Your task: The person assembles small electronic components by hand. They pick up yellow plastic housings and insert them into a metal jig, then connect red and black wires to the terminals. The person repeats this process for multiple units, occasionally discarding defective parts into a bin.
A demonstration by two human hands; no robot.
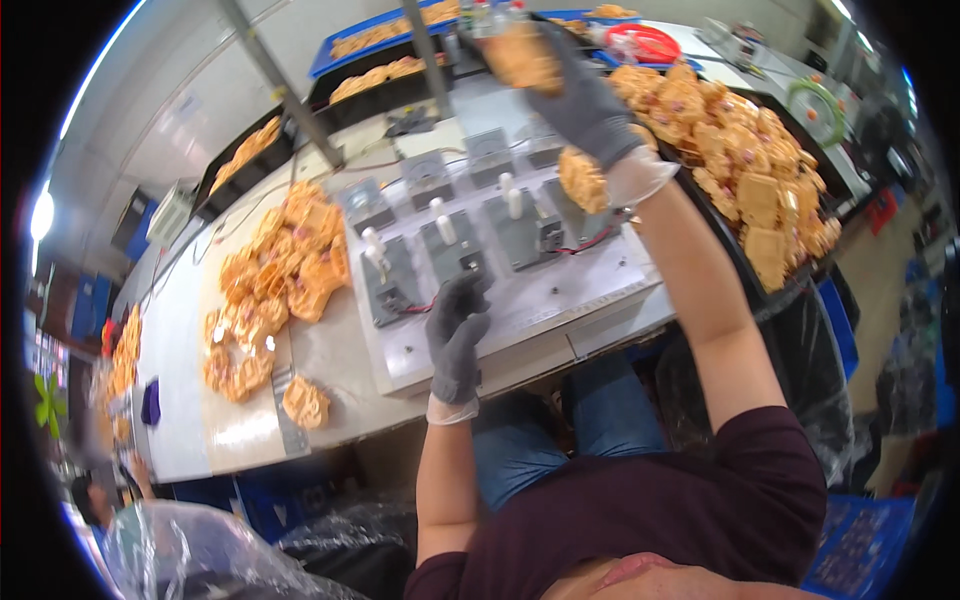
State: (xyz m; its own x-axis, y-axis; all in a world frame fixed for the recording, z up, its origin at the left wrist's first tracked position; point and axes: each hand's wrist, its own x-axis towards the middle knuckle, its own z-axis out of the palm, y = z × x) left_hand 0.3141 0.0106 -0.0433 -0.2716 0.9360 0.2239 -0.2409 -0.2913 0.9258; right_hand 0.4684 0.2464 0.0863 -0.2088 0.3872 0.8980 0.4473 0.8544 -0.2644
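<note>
Head view shows an orange moulded part (522, 58) near twelve o'clock, and my gloved right hand (584, 112), at one o'clock, holds it; both look blurred, so I cannot tell how each finger presses. Another orange piece (582, 182) is just beside my right wrist, over the two o'clock side of a white fixture board (595, 270). On this board stand grey blocks with upright white pegs (438, 220). My gloved left hand (460, 340) is a little below the centre, at six o'clock, by the front side of the board; its fingers are loosely bent, the thumb is apart, and I see nothing between them. At nine to ten o'clock a loose orange pile (290, 265) lies on the table (185, 370), with a single piece (305, 402) at eight. At two o'clock is a full black tray (832, 178), and at one o'clock a red basin (645, 42).
</note>
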